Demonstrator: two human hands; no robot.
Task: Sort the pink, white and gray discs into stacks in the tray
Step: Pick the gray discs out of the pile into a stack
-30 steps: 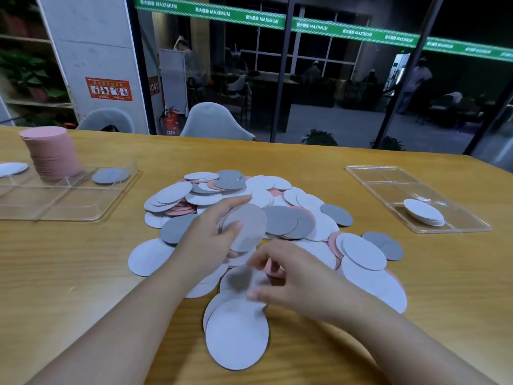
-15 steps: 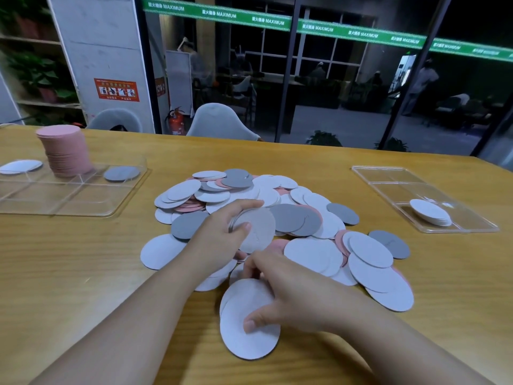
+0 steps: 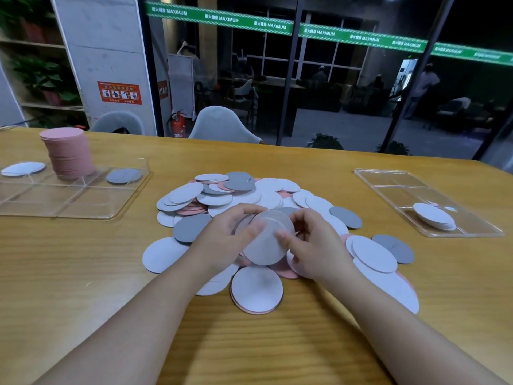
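While both the left hand [image 3: 227, 240] and right hand [image 3: 313, 245] pinch the white discs [image 3: 268, 240], square their edges before traying

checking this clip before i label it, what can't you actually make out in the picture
- Head view: how many discs the left hand and right hand hold; motion blur smears the held white disc.
- Discs buried in the pile: upper discs and both hands cover them.
- Left tray: cut off by the frame's left edge.
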